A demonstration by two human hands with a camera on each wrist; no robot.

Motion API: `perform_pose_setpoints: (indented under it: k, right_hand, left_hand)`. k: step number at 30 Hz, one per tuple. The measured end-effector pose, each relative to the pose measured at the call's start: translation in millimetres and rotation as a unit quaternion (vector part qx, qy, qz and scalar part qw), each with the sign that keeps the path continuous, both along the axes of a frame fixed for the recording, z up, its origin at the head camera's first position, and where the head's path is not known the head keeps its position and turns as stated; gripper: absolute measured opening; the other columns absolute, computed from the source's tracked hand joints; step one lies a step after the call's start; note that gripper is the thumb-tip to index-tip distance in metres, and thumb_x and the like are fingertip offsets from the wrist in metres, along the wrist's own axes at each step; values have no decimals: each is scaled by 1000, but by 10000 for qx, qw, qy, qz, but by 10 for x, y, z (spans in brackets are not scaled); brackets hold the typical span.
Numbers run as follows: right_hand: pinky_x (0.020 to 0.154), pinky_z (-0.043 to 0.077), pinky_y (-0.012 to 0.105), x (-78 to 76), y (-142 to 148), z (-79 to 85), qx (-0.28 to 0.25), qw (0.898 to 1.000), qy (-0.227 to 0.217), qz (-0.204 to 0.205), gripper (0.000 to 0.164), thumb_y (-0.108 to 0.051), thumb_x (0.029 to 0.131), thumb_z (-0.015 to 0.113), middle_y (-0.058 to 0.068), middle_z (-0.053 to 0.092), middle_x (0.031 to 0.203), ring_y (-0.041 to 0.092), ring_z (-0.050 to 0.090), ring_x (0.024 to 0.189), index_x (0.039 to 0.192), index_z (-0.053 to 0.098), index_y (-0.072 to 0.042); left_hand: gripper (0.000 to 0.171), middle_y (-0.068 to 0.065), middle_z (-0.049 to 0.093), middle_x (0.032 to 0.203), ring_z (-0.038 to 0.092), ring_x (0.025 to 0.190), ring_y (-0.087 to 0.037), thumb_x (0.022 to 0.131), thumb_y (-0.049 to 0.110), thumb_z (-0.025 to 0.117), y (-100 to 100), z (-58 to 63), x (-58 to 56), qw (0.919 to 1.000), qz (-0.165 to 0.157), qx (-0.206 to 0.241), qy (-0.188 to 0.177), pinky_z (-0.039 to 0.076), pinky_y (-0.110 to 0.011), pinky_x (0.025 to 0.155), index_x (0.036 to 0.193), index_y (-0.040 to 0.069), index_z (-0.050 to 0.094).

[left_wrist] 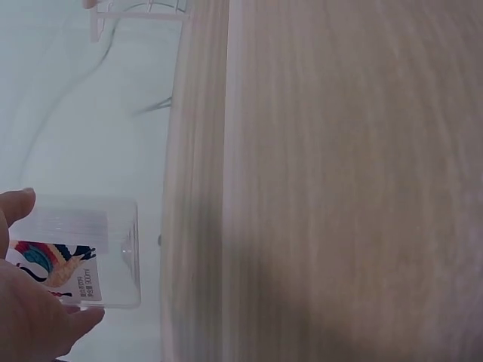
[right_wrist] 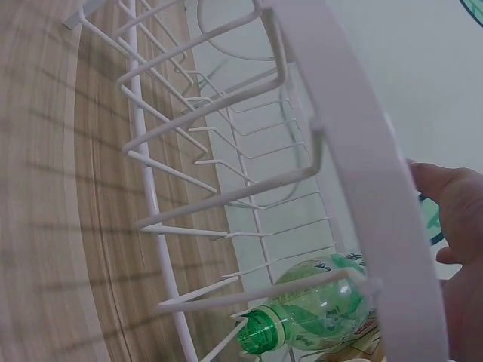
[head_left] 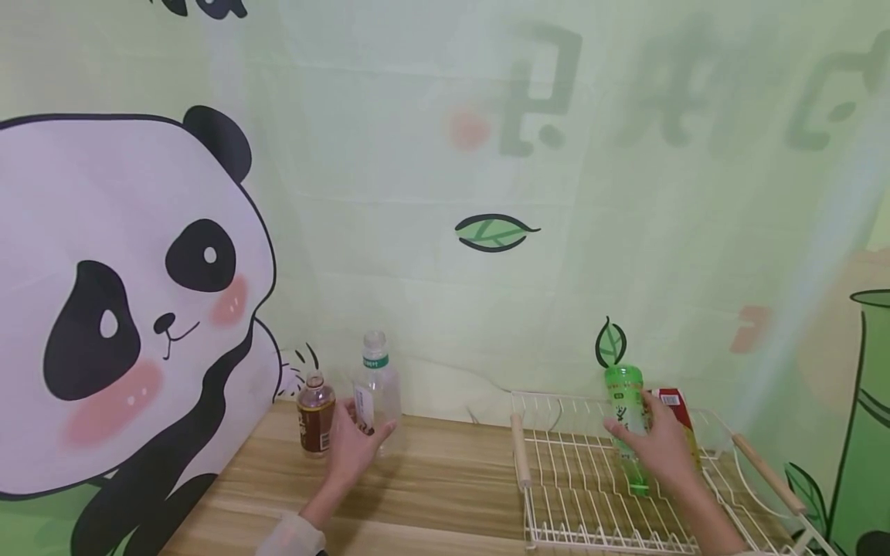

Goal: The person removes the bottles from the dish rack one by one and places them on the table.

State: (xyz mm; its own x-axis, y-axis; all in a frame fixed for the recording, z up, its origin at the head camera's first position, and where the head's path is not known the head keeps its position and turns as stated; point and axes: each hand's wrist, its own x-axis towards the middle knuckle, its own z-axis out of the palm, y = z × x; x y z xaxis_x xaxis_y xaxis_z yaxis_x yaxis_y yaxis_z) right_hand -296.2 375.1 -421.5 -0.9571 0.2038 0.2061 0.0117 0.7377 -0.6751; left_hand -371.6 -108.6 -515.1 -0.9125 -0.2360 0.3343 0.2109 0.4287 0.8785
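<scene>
Left edge of the frame, panda wall: we see it rise behind the wooden counter.
Dark bottle: upright on the counter at lower left, just beside the left grip; we cannot tell whether they touch.
Left grip: thumb and fingers, parted about the bottle's width, curl round the clear bottle.
Clear bottle: left of bottom centre, neck up; its base shows against the wall in the left wrist view, so we judge it lifted.
Wire rack: lower right of the frame, on the counter.
Green bottle: neck down within the rack; we judge its placing to be the step in hand.
Right grip: thumb and fingers close about the green bottle; the next move, we think, calls for seating its neck between wires before loosening.
Red carton: behind the right grip, partly hidden.
</scene>
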Motion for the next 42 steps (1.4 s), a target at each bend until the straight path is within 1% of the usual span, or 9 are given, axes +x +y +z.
perform_pose_setpoints:
  k: [8,16,19,22,25,28,32,38,42]
  right_hand:
    - [90,55,59,-32,-1,-71,58,9995,-300,-34,112,-55,97,74,39,37,152,48,55,119,163,13,11]
    - [90,55,60,-70,19,-106,175,9997,-192,15,112,-56,97,73,39,45,144,48,57,115,163,13,12]
    - [85,57,56,-85,22,-139,167,9996,-227,-6,116,-59,95,74,39,46,143,47,58,113,163,12,11]
    - [82,59,53,-102,26,-199,71,9997,-253,-18,116,-55,93,78,39,44,145,47,58,113,164,12,10]
    - [87,58,58,-112,30,-250,35,9996,-281,-17,116,-52,93,79,39,40,150,50,57,117,164,11,9]
    - [90,56,62,-104,31,-271,126,9996,-247,33,114,-49,96,77,40,40,150,50,57,118,166,7,7]
    - [86,57,61,-90,25,-302,221,9995,-188,153,111,-42,99,75,40,42,149,49,60,115,167,0,4]
    - [86,57,62,-98,29,-345,448,9987,-175,168,104,-33,101,74,40,44,145,50,59,115,165,3,9]
    - [90,55,66,-98,34,-355,595,9979,-212,118,97,-27,101,72,42,45,142,55,58,117,162,7,14]
  left_hand:
    - [75,-28,53,136,55,130,-45,87,23,89,-22,-77,-8,10000,12,20,-95,49,-60,110,138,-6,42]
    - [77,-29,54,135,55,128,-46,85,23,91,-29,-99,-44,9999,53,-75,-115,49,-60,109,137,-5,43]
    - [78,-30,53,137,54,131,-47,86,23,91,-32,-106,-57,9997,40,-78,-218,48,-61,111,139,-6,41]
    - [79,-30,51,138,53,132,-47,86,22,90,-40,-124,-49,9994,1,-132,-328,47,-62,112,141,-7,40]
    - [78,-30,51,137,53,132,-47,86,17,90,-43,-124,-22,9991,-113,-101,-391,47,-62,112,140,-7,40]
    - [77,-30,52,137,54,131,-47,84,14,91,-34,-116,5,9991,-237,-59,-355,48,-62,110,139,-7,41]
    - [77,-28,53,136,55,130,-46,83,16,92,-37,-123,30,9992,-236,-109,-306,49,-61,110,137,-6,42]
    - [74,-26,53,135,54,130,-45,84,19,92,-54,-149,36,9989,-215,-261,-324,49,-61,110,134,-3,43]
    - [73,-26,53,135,54,131,-45,83,19,92,-53,-163,29,9988,-223,-277,-344,49,-61,110,134,-2,43]
